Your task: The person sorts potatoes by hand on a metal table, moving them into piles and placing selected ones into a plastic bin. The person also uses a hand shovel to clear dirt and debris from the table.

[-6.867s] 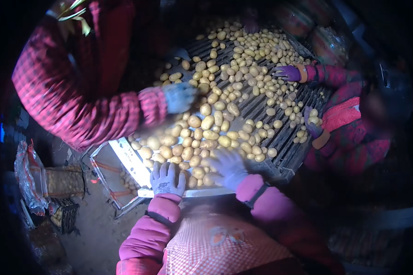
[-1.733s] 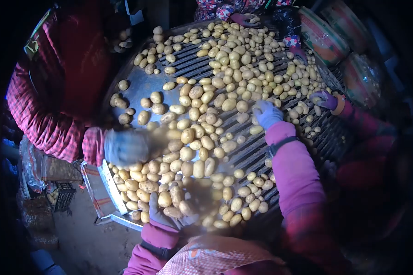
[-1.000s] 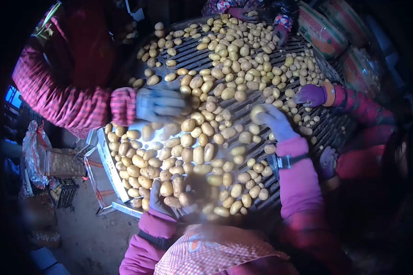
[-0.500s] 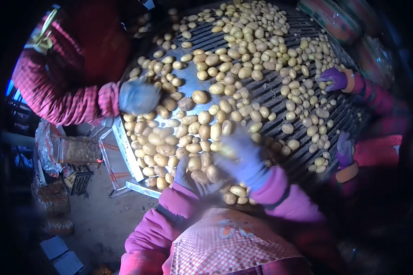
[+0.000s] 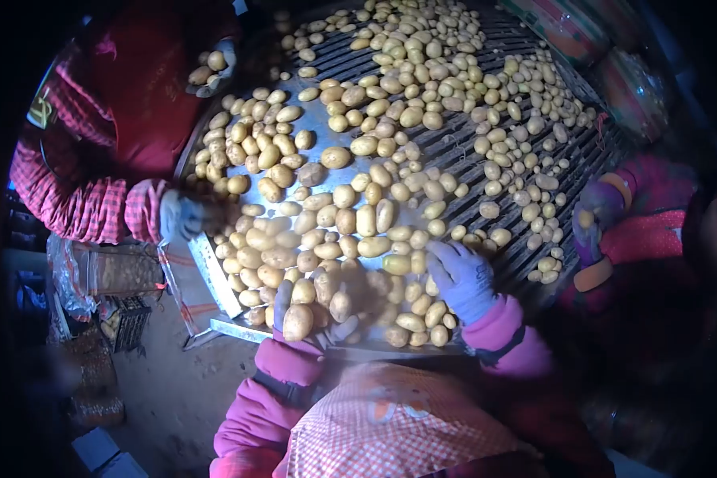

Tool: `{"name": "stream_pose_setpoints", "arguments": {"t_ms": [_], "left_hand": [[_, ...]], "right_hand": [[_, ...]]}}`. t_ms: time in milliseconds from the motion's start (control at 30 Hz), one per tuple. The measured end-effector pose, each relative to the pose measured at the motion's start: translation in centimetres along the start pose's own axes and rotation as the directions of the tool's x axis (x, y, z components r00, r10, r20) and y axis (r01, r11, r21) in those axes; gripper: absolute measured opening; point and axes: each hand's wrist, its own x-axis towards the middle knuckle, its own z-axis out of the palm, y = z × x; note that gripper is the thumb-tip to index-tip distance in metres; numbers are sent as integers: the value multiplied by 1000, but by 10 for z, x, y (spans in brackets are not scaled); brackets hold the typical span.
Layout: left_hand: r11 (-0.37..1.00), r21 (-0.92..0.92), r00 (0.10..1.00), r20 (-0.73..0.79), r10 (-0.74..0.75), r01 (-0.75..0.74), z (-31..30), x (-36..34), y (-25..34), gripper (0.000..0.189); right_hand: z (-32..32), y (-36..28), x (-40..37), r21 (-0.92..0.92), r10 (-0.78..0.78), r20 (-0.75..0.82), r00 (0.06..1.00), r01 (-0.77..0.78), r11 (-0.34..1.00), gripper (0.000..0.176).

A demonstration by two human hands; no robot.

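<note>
My left hand [image 5: 338,331], in a grey glove, is cupped near the front edge with several potatoes [image 5: 298,322] gathered in it; its thumb stands up beside them. My right hand [image 5: 464,280], gloved as well, reaches in from the right. Its fingers are apart and rest at the edge of the potatoes [image 5: 398,264], with no potato visibly gripped. Yellow-brown potatoes of mixed size lie on the metal sheet [image 5: 320,135] in front of me.
A dark slatted rack [image 5: 462,159] carries many smaller potatoes. At left, a co-worker's gloved hand [image 5: 217,68] holds potatoes and the other gloved hand [image 5: 182,217] is low. Another co-worker's purple gloves [image 5: 597,211] are at right. Filled sacks [image 5: 123,271] stand at lower left.
My right hand has moved right and slowed, off the potatoes beside my left hand. My left hand now holds potatoes higher. The left co-worker's hand has drawn back; the right co-worker's hands have come together.
</note>
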Motion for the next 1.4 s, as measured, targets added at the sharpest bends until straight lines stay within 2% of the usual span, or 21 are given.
{"name": "stream_pose_setpoints", "arguments": {"t_ms": [67, 200, 267, 333, 367, 400, 467, 500, 533, 667, 733, 800, 867, 1000, 1067, 1200, 1233, 1267, 1333, 1367, 1400], "left_hand": [[998, -68, 1000, 21, -3, 4, -1, -4, 0, 65], [992, -103, 997, 50, -65, 70, 2, -4, -1, 62], [999, 51, 999, 37, 4, -5, -6, -7, -1, 61], [824, 531, 955, -87, 284, -196, -8, -8, -8, 58], [998, 33, 996, -66, 55, -53, -7, -16, -3, 58], [998, 27, 996, -63, 64, -63, -12, -24, 2, 58], [984, 95, 988, -34, 153, -149, -20, -34, 7, 59], [980, -16, 977, -86, 195, -197, -3, -43, 2, 58], [977, 128, 978, -102, 182, -169, -12, -46, 11, 55], [945, 169, 941, -151, 304, -278, -6, -48, 10, 54], [938, 159, 939, -112, 326, -307, -12, -45, 14, 53], [957, 75, 947, -141, 290, -282, -15, -45, 16, 55], [963, 67, 952, -149, 267, -260, -13, -41, 14, 61], [978, 49, 979, -8, 203, -202, -18, -24, 13, 66], [981, 81, 984, 27, 176, -177, -13, -21, 13, 66], [981, -100, 986, -38, 163, -166, -20, -7, 13, 64], [981, -145, 991, 12, 134, -131, -19, -3, 16, 64], [978, -194, 989, 135, -54, 80, -17, -5, 24, 64], [975, -191, 988, 120, -94, 116, -12, -2, 32, 65], [980, -168, 993, 72, -99, 110, -10, -2, 38, 62], [978, -165, 990, 80, -113, 125, -9, -1, 42, 62]], "right_hand": [[11, 0, -3, -78, 79, 207, 975, -64, 995, 23], [65, -9, 15, -305, 26, 302, 953, 70, 950, 21], [75, -7, 32, -268, 110, 486, 867, 28, 963, 20], [76, -3, 36, -165, 84, 561, 823, 12, 986, 20], [75, -3, 34, -171, 90, 623, 777, 24, 985, 20], [74, -5, 31, -180, 97, 681, 726, 38, 983, 20], [70, -11, 22, -259, 63, 644, 763, 140, 956, 25], [67, -14, 20, -279, 72, 654, 753, 153, 948, 26], [64, -19, 20, -298, 77, 663, 744, 168, 940, 27], [54, -28, 25, -362, 96, 690, 717, 228, 904, 36], [60, -10, 21, -277, 21, 682, 731, 232, 932, 41], [49, -8, 17, -184, -103, 559, 823, 244, 952, 47], [41, -19, 23, -130, -101, 659, 746, 245, 961, 45], [74, -20, 23, -153, -165, 599, 783, 315, 937, 34], [82, -26, 35, -135, -93, 733, 674, 278, 951, 30], [87, -20, 30, -64, -36, 674, 738, 107, 992, 36], [85, -14, 28, -48, -60, 643, 763, 118, 992, 39], [79, -10, 27, -64, -49, 636, 770, 115, 991, 39], [66, -18, 29, 344, 111, 491, 864, -309, 887, 45], [60, -27, 24, 632, 192, 471, 861, -481, 608, 43], [51, -44, 21, 627, 205, 462, 863, -481, 613, 43]]}}
